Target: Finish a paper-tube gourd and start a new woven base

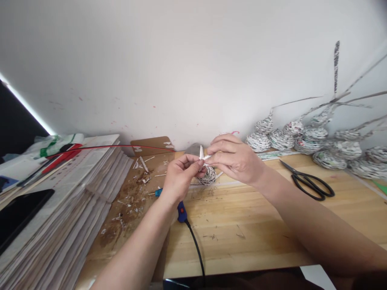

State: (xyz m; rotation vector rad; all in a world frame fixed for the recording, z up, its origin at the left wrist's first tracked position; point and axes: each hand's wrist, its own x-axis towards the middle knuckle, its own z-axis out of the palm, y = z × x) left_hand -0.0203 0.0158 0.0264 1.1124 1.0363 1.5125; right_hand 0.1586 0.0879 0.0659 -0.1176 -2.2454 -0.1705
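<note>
Just above the table, my left hand (183,173) is closed around the top of a small woven piece (208,176) made of rolled newspaper. From its top, white paper strips (201,152) stick up between my hands. My right hand (234,157) pinches one of these strips with thumb and fingertips, touching close to the left fingers. Part of the woven piece is hidden behind the left fingers. Below my left wrist lies a blue hot glue gun (182,212) with a black cord, partly covered by the forearm.
Black-handled scissors (311,181) lie to the right. Several woven newspaper gourds (311,139) with long paper stems stand along the wall. At left are stacked newspapers (99,181), a phone (26,213) and a scrap-strewn brown board (130,217).
</note>
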